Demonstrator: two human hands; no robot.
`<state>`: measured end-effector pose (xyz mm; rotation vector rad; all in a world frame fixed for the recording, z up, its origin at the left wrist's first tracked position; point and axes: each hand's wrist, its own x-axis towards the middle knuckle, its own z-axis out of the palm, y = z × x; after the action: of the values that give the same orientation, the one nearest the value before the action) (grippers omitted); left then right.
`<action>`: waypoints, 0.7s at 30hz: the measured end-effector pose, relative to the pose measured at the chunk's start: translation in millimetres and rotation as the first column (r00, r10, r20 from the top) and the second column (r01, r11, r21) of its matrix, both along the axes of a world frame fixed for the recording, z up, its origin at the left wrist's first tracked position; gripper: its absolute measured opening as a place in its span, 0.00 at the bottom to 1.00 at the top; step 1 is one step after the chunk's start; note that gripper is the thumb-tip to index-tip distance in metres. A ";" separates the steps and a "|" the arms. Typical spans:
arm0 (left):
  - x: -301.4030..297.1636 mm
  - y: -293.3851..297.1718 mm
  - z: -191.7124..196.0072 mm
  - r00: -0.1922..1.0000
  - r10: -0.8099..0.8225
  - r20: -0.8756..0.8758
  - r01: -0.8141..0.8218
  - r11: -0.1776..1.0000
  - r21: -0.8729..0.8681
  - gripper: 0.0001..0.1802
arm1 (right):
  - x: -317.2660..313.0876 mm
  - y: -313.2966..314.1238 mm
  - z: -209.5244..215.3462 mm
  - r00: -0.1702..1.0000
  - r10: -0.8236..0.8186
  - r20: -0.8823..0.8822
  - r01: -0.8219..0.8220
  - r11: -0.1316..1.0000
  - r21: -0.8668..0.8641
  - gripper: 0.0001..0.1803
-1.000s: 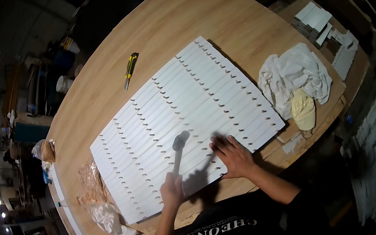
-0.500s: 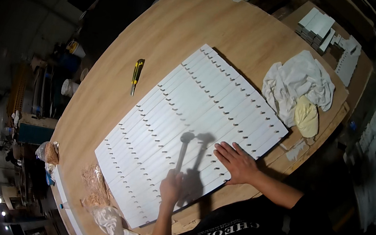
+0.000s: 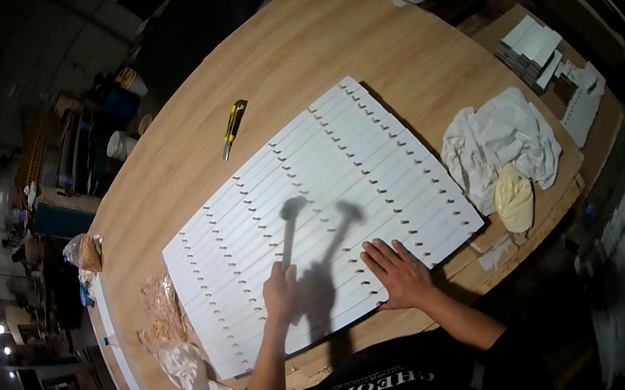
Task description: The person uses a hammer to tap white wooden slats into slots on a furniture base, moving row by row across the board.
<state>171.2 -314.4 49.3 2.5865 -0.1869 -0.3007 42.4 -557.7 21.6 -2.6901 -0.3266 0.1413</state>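
White slats [image 3: 333, 170] lie side by side near the close edge of the table [image 3: 304, 45], with open room along their far left side. The left hand [image 3: 279, 293] grips a hammer [image 3: 290, 232] above them; the right hand [image 3: 399, 277] lies flat by their near edge.

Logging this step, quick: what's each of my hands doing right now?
Left hand: closed, holding a grey-headed, straight-handled hammer.
Right hand: open, flat on narrow white boards lying side by side.
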 end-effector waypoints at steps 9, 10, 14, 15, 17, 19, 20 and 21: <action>11.4 -6.9 12.2 0.998 0.045 0.040 -0.038 0.987 -0.154 0.17 | -0.9 0.0 1.1 1.000 0.001 -0.001 -0.001 1.000 0.000 0.60; 14.4 0.6 0.3 0.999 -0.010 0.036 0.011 0.999 -0.045 0.17 | -0.9 0.6 2.4 1.000 0.007 -0.008 -0.007 1.000 0.004 0.60; 32.5 2.3 0.8 0.993 -0.119 0.026 0.113 0.980 0.162 0.16 | 0.2 1.4 2.0 1.000 0.010 0.018 -0.010 1.000 0.004 0.60; 31.6 -1.6 4.3 0.995 -0.097 0.033 0.094 0.991 0.096 0.16 | -0.2 1.3 1.1 1.000 0.007 0.023 -0.007 1.000 0.005 0.59; 29.1 -11.3 13.3 0.999 -0.031 0.044 0.034 0.997 -0.074 0.16 | -1.2 0.3 -0.6 1.000 -0.005 0.023 0.005 1.000 0.007 0.59; 36.1 -7.1 -0.6 0.997 -0.011 0.070 0.013 1.000 -0.017 0.17 | -0.4 0.5 1.4 1.000 0.003 0.024 -0.003 1.000 -0.004 0.59; 39.5 -3.6 -10.0 0.997 -0.001 0.083 0.000 1.000 0.010 0.17 | -0.9 1.1 2.7 1.000 0.007 0.018 -0.007 1.000 -0.013 0.59; 45.7 -3.8 -12.0 0.990 -0.117 0.081 0.099 0.975 0.197 0.18 | 0.6 0.3 3.3 1.000 0.000 0.018 0.000 1.000 -0.022 0.59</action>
<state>216.9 -318.2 37.4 2.7898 -0.3488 -0.2489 43.1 -557.4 24.9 -2.7144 -0.3325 0.1211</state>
